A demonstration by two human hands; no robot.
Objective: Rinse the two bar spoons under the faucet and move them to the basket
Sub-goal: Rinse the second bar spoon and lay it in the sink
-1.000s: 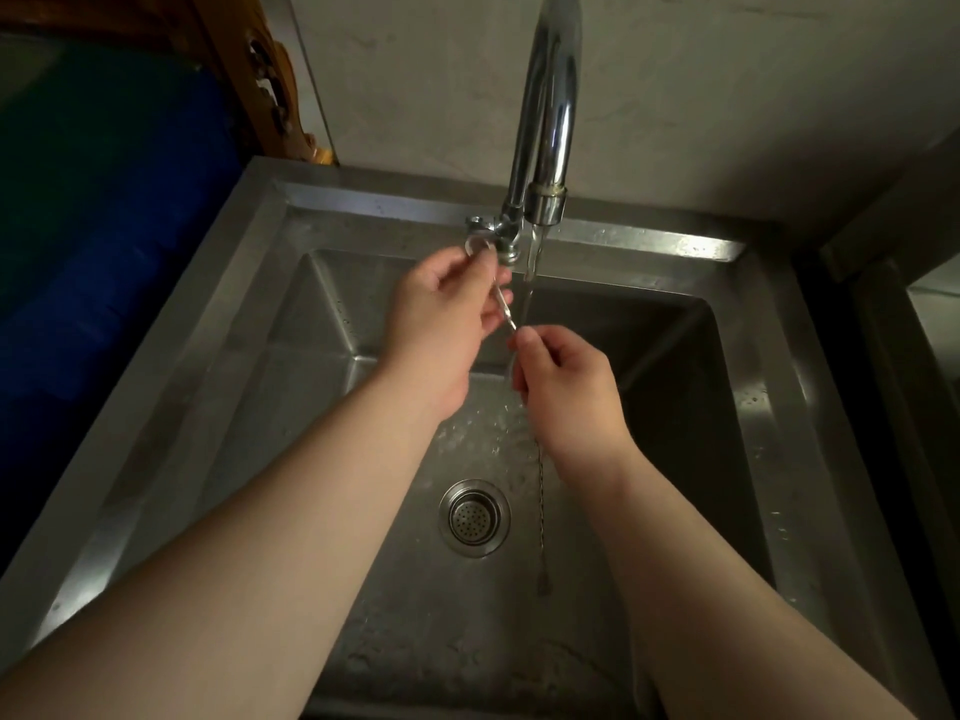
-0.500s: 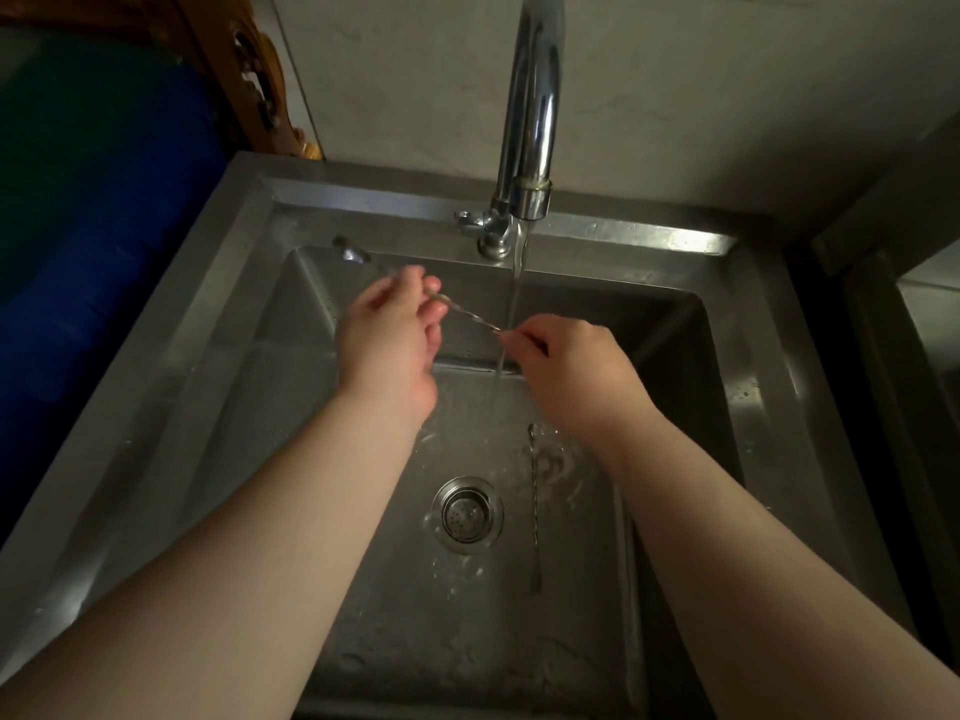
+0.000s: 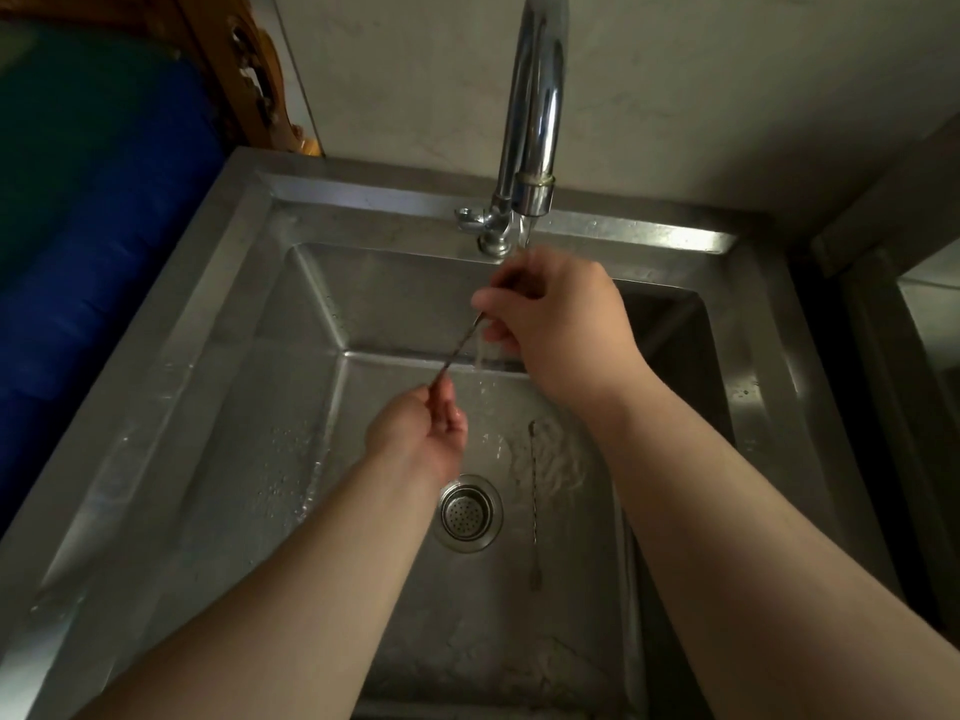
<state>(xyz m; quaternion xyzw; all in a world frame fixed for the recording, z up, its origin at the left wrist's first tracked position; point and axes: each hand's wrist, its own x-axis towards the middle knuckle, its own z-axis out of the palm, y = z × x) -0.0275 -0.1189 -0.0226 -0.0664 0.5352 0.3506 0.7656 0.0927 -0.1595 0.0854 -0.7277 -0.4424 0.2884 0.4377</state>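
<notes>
Both hands are grasping one bar spoon [image 3: 460, 348]: right hand [image 3: 558, 324] pinching under the faucet [image 3: 532, 122] stream, left hand [image 3: 426, 433] below. Advise rotating the stem, grip staying firm.

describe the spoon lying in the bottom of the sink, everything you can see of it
The spoon on the sink floor is a long, thin metal bar spoon with a twisted stem, grey and shiny. It lies flat, running from far to near, just right of the drain. Its far end sits in the rippling water where the stream lands; its near end widens slightly, but the shape is too small to make out. No hand touches it, and the right forearm passes above, beside it.
</notes>
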